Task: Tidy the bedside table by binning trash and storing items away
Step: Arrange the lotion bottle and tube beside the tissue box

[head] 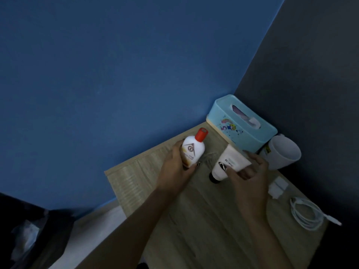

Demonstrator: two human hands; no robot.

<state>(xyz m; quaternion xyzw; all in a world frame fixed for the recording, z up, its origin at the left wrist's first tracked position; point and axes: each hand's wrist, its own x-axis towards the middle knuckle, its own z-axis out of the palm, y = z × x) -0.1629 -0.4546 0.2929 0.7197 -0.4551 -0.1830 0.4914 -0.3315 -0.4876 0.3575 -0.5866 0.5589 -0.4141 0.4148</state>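
My left hand [174, 167] is wrapped around a white bottle with a red cap [194, 148], held upright just above the wooden bedside table [136, 177]. To its right, my right hand [250, 171] grips a white tube with a black cap [227, 164], cap end pointing down toward the table. A white charger plug [277, 187] and a coiled white cable [308, 214] lie on the table at the right.
A light blue tissue box [244, 125] sits in the back corner against the walls, with a white cup [281, 152] beside it. A blue wall runs along the left, a dark wall along the right. Something dark with crumpled pale material [25, 235] lies lower left.
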